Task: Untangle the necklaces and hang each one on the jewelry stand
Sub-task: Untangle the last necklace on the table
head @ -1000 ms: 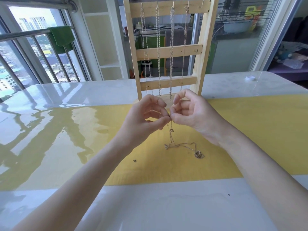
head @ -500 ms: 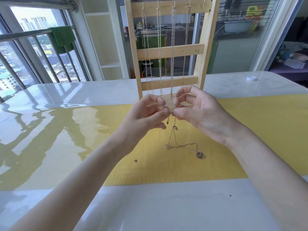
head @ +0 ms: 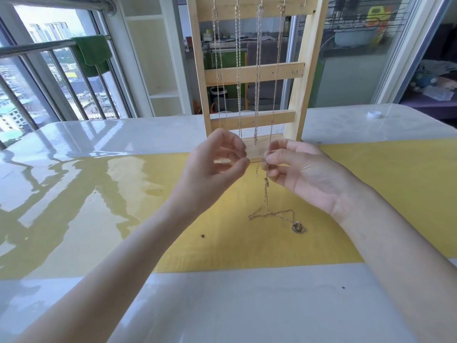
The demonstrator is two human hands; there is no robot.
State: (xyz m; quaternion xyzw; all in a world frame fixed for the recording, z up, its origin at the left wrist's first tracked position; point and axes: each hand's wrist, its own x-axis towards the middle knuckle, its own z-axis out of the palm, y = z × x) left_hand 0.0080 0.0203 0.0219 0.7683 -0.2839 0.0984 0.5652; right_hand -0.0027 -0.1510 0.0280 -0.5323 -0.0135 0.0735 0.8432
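Note:
A thin gold necklace (head: 266,194) hangs from my fingers down to the yellow mat (head: 371,184), where its loose end and a heart pendant (head: 297,228) lie. My left hand (head: 217,164) pinches one end of the chain between thumb and forefinger. My right hand (head: 299,169) pinches the chain a short way to the right, so a taut bit runs between both hands. Just behind them stands the wooden jewelry stand (head: 254,73), with several chains hanging from hooks on its top bar.
The glossy white table (head: 222,305) carries the mat across its middle. A small dark bit (head: 202,235) lies on the mat left of the pendant. A white cap (head: 374,114) sits at the far right. A window with railing is to the left.
Both hands have risen and drawn slightly apart, stretching a short piece of chain between them. More of the necklace is lifted off the mat; the pendant stays put.

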